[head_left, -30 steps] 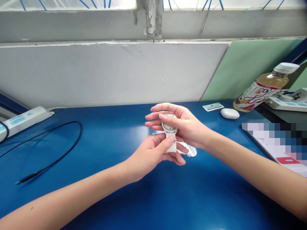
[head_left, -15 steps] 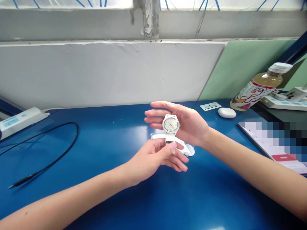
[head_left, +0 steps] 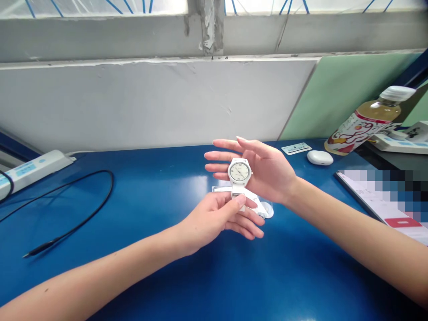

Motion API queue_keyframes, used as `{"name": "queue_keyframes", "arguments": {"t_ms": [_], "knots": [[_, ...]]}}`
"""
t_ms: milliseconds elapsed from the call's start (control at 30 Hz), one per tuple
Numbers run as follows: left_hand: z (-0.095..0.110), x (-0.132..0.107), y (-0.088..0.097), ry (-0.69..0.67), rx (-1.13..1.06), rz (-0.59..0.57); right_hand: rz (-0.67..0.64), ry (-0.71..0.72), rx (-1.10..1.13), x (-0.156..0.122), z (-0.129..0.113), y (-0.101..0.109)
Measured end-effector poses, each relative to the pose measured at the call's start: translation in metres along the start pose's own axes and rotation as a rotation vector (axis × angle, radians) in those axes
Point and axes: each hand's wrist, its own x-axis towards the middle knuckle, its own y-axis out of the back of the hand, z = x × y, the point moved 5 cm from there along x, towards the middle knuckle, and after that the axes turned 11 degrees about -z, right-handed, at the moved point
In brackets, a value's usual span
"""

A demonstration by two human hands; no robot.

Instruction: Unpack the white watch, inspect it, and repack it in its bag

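A white wristwatch [head_left: 240, 172] with a pale round dial faces up in the middle of the head view. My left hand [head_left: 222, 214] pinches its strap near the buckle between thumb and index finger, the other fingers extended. Just behind the watch is my right hand [head_left: 261, 167], palm toward me and fingers stretched out to the left. The watch head overlaps that palm and finger bases; whether they touch I cannot tell. Beneath the hands, partly hidden, a white packet with a round end [head_left: 266, 209] lies on the blue table [head_left: 160, 187].
At the left are a white power strip [head_left: 36, 171] and a looped black cable [head_left: 109, 187]. To the right stand a drink bottle [head_left: 363, 127], a white earbud case [head_left: 320, 157], a small card [head_left: 296, 148] and a tablet-like screen [head_left: 374, 200]. A wall [head_left: 150, 102] closes the back.
My right thumb has lifted away from its fingers, opening the hand wider. The left hand keeps its pinch on the watch strap. The whole view has shifted slightly.
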Motion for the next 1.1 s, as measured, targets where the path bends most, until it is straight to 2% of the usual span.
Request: {"name": "queue_keyframes", "arguments": {"t_ms": [133, 267, 367, 433, 500, 600, 667, 767, 933, 1100], "knots": [[-0.004, 0.0, -0.002, 0.063, -0.002, -0.049, -0.003, -0.031, 0.016, 0.0, 0.003, 0.0], [-0.003, 0.0, -0.001, 0.066, 0.014, -0.024, 0.011, -0.03, 0.003, 0.001, 0.003, 0.001], [0.006, 0.0, 0.004, 0.019, 0.07, 0.021, 0.009, 0.01, -0.077, -0.001, -0.005, 0.001], [0.018, -0.002, 0.012, -0.071, 0.155, 0.085, 0.014, 0.053, -0.202, -0.006, -0.014, 0.002], [0.031, -0.005, 0.021, -0.172, 0.325, 0.169, 0.049, 0.095, -0.376, -0.014, -0.022, 0.005], [0.044, -0.012, 0.031, -0.296, 0.727, 0.266, 0.155, 0.183, -0.565, -0.033, -0.027, 0.016], [0.046, -0.015, 0.034, -0.346, 1.054, 0.365, 0.247, 0.197, -0.631, -0.05, -0.022, 0.025], [0.039, -0.015, 0.029, -0.42, 1.4, 0.364, 0.296, 0.148, -0.737, -0.073, -0.008, 0.035], [0.027, -0.012, 0.01, -0.575, 1.687, 0.265, 0.323, 0.188, -0.802, -0.095, 0.008, 0.039], [0.022, -0.008, 0.002, -0.544, 1.778, 0.28, 0.387, 0.206, -0.983, -0.098, 0.012, 0.038]]}}
